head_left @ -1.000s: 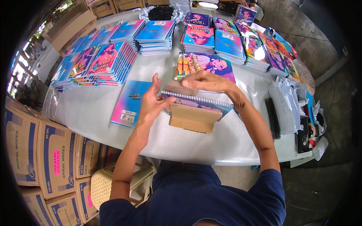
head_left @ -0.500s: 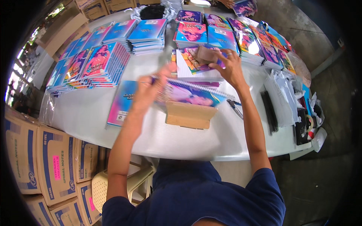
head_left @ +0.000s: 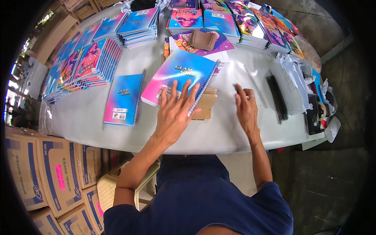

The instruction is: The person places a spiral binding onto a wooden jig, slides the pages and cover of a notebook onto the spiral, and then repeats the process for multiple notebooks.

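A pale, glossy tabletop (head_left: pixel 223 141) catches white light, its edges bowed by the lens. Off its left edge, bright daylight (head_left: pixel 14 83) breaks through a cluttered opening. Brown cartons (head_left: pixel 58 172) stack up by the near left corner, next to a cream plastic stool (head_left: pixel 106 191) with a perforated seat. Beyond the right edge spreads dark, scuffed concrete floor (head_left: pixel 313 188); paler flooring (head_left: pixel 239 169) shows below the near edge.
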